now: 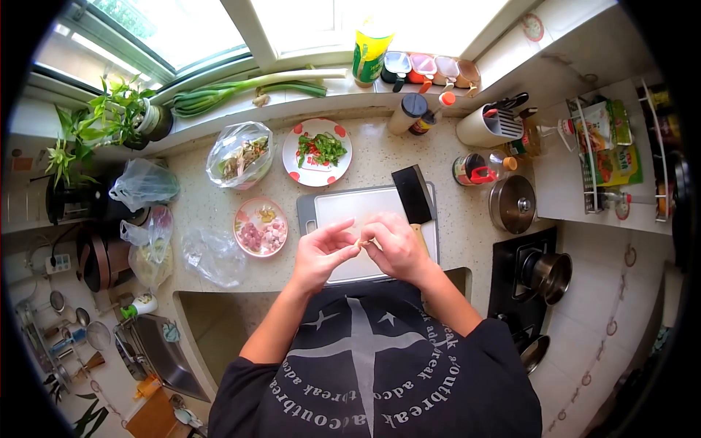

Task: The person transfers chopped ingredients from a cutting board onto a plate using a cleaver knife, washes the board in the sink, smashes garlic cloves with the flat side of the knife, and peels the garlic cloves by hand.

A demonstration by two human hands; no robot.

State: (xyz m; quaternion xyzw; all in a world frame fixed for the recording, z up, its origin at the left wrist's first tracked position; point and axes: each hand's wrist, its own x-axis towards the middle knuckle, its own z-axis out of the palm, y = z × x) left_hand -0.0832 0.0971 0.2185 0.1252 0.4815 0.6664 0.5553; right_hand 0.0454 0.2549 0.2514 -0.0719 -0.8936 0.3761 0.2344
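Over the white cutting board (350, 206), my left hand (325, 252) and my right hand (394, 247) meet fingertip to fingertip. Pinched between them is a small pale piece (361, 243) that looks like a garlic clove; fingers cover most of it. A cleaver (412, 196) lies across the board's right side, its handle partly under my right hand. Left of the board, a pink-rimmed plate (239, 235) bears chopped meat and small yellowish pieces. Behind it stands a plate with red spots (293, 174), holding cut green and red peppers.
An open plastic bag (239, 155) of food and a crumpled clear bag (212, 257) lie to the left. Spring onions (219, 95) rest on the windowsill. At right are a knife block (488, 125), bottles, a lidded pot (511, 204) and a stove (522, 255) with pans.
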